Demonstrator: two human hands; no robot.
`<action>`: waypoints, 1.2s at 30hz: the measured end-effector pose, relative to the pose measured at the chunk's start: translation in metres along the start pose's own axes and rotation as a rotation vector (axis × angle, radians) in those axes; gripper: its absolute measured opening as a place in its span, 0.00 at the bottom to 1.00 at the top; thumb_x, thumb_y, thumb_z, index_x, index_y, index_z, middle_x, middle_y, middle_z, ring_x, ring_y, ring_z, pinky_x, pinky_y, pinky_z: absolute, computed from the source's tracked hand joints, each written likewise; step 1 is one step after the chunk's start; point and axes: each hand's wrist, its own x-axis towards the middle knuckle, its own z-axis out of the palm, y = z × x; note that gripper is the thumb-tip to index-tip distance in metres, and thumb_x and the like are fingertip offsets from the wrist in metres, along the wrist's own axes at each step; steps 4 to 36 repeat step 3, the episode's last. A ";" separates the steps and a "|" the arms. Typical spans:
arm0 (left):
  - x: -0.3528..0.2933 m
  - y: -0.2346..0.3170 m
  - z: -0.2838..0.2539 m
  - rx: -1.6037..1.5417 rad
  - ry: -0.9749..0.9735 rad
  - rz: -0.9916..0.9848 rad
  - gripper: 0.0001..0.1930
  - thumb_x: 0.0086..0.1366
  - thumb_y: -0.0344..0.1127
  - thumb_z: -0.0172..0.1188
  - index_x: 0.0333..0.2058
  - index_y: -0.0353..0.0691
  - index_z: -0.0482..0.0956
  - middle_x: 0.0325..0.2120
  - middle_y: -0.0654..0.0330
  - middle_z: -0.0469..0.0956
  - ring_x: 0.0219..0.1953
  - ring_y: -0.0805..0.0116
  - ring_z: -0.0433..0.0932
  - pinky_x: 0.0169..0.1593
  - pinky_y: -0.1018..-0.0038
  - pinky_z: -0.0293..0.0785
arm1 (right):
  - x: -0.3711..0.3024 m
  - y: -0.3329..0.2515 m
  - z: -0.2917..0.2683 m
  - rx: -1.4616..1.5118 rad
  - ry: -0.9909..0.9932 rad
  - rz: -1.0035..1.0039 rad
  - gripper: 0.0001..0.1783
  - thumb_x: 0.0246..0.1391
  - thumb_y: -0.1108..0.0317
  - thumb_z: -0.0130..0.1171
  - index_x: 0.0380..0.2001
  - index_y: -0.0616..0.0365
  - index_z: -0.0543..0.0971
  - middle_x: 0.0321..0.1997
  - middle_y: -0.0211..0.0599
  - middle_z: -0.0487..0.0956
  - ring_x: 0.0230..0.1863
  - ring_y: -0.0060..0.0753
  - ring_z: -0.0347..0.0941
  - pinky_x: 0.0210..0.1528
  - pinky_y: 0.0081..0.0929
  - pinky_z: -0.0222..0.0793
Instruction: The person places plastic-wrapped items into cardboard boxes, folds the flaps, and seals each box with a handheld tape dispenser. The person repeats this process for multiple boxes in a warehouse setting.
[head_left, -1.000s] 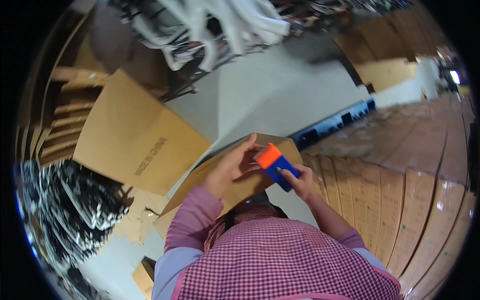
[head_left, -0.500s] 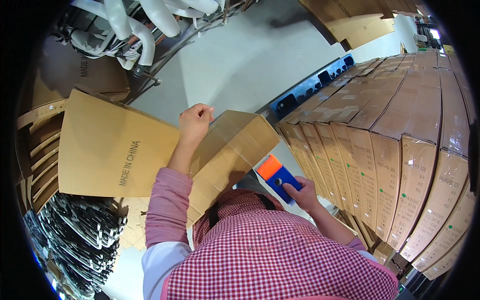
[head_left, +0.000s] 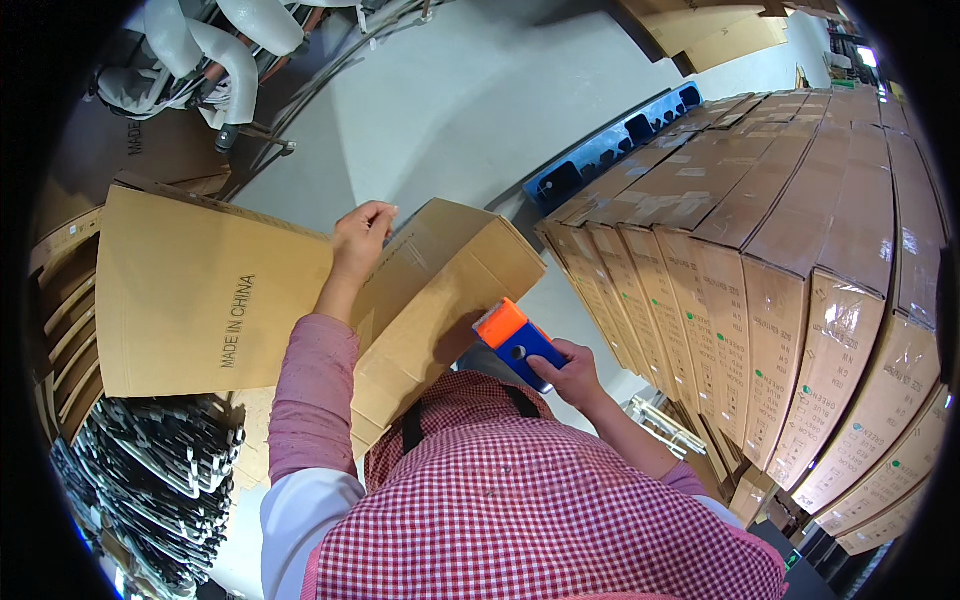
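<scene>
A large brown carton [head_left: 180, 300] stands in front of me, its printed broad face to the left. Its narrow side and a long flap [head_left: 455, 300] run out to the right. Over its far edge is my left hand [head_left: 362, 238], fingers curled and pressed together; whatever they hold is too small to make out. My right hand [head_left: 570, 372] grips a blue and orange tape dispenser [head_left: 518, 345] in front of my waist. The dispenser's orange end points up and left, close to the flap's near edge. I cannot make out a tape strip between the two hands.
On the right stands a long row of packed cartons [head_left: 770, 330], by a blue slotted rail [head_left: 615, 145] on the floor. Black and white metal tubes [head_left: 170, 480] are heaped at lower left, below stacked cardboard [head_left: 70, 310]. White-wrapped frames [head_left: 230, 70] stand at upper left.
The dispenser in my right hand has moved left and up, nearer the carton flap. My left hand has shifted slightly left. A clear tape strip seen earlier no longer shows. The whole view has shifted.
</scene>
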 end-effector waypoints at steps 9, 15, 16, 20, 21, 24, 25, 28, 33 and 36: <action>0.001 -0.025 0.008 0.031 -0.049 -0.064 0.07 0.64 0.35 0.65 0.34 0.37 0.84 0.22 0.65 0.80 0.26 0.79 0.76 0.34 0.78 0.74 | 0.006 0.013 -0.002 0.115 -0.066 0.151 0.14 0.54 0.57 0.70 0.38 0.56 0.85 0.33 0.33 0.84 0.33 0.21 0.78 0.38 0.21 0.74; 0.001 -0.025 0.008 0.031 -0.049 -0.064 0.07 0.64 0.35 0.65 0.34 0.37 0.84 0.22 0.65 0.80 0.26 0.79 0.76 0.34 0.78 0.74 | 0.006 0.013 -0.002 0.115 -0.066 0.151 0.14 0.54 0.57 0.70 0.38 0.56 0.85 0.33 0.33 0.84 0.33 0.21 0.78 0.38 0.21 0.74; 0.001 -0.025 0.008 0.031 -0.049 -0.064 0.07 0.64 0.35 0.65 0.34 0.37 0.84 0.22 0.65 0.80 0.26 0.79 0.76 0.34 0.78 0.74 | 0.006 0.013 -0.002 0.115 -0.066 0.151 0.14 0.54 0.57 0.70 0.38 0.56 0.85 0.33 0.33 0.84 0.33 0.21 0.78 0.38 0.21 0.74; 0.001 -0.025 0.008 0.031 -0.049 -0.064 0.07 0.64 0.35 0.65 0.34 0.37 0.84 0.22 0.65 0.80 0.26 0.79 0.76 0.34 0.78 0.74 | 0.006 0.013 -0.002 0.115 -0.066 0.151 0.14 0.54 0.57 0.70 0.38 0.56 0.85 0.33 0.33 0.84 0.33 0.21 0.78 0.38 0.21 0.74; 0.001 -0.025 0.008 0.031 -0.049 -0.064 0.07 0.64 0.35 0.65 0.34 0.37 0.84 0.22 0.65 0.80 0.26 0.79 0.76 0.34 0.78 0.74 | 0.006 0.013 -0.002 0.115 -0.066 0.151 0.14 0.54 0.57 0.70 0.38 0.56 0.85 0.33 0.33 0.84 0.33 0.21 0.78 0.38 0.21 0.74; 0.001 -0.025 0.008 0.031 -0.049 -0.064 0.07 0.64 0.35 0.65 0.34 0.37 0.84 0.22 0.65 0.80 0.26 0.79 0.76 0.34 0.78 0.74 | 0.006 0.013 -0.002 0.115 -0.066 0.151 0.14 0.54 0.57 0.70 0.38 0.56 0.85 0.33 0.33 0.84 0.33 0.21 0.78 0.38 0.21 0.74; 0.001 -0.025 0.008 0.031 -0.049 -0.064 0.07 0.64 0.35 0.65 0.34 0.37 0.84 0.22 0.65 0.80 0.26 0.79 0.76 0.34 0.78 0.74 | 0.006 0.013 -0.002 0.115 -0.066 0.151 0.14 0.54 0.57 0.70 0.38 0.56 0.85 0.33 0.33 0.84 0.33 0.21 0.78 0.38 0.21 0.74; 0.001 -0.025 0.008 0.031 -0.049 -0.064 0.07 0.64 0.35 0.65 0.34 0.37 0.84 0.22 0.65 0.80 0.26 0.79 0.76 0.34 0.78 0.74 | 0.006 0.013 -0.002 0.115 -0.066 0.151 0.14 0.54 0.57 0.70 0.38 0.56 0.85 0.33 0.33 0.84 0.33 0.21 0.78 0.38 0.21 0.74; 0.001 -0.025 0.008 0.031 -0.049 -0.064 0.07 0.64 0.35 0.65 0.34 0.37 0.84 0.22 0.65 0.80 0.26 0.79 0.76 0.34 0.78 0.74 | 0.006 0.013 -0.002 0.115 -0.066 0.151 0.14 0.54 0.57 0.70 0.38 0.56 0.85 0.33 0.33 0.84 0.33 0.21 0.78 0.38 0.21 0.74; 0.001 -0.025 0.008 0.031 -0.049 -0.064 0.07 0.64 0.35 0.65 0.34 0.37 0.84 0.22 0.65 0.80 0.26 0.79 0.76 0.34 0.78 0.74 | 0.006 0.013 -0.002 0.115 -0.066 0.151 0.14 0.54 0.57 0.70 0.38 0.56 0.85 0.33 0.33 0.84 0.33 0.21 0.78 0.38 0.21 0.74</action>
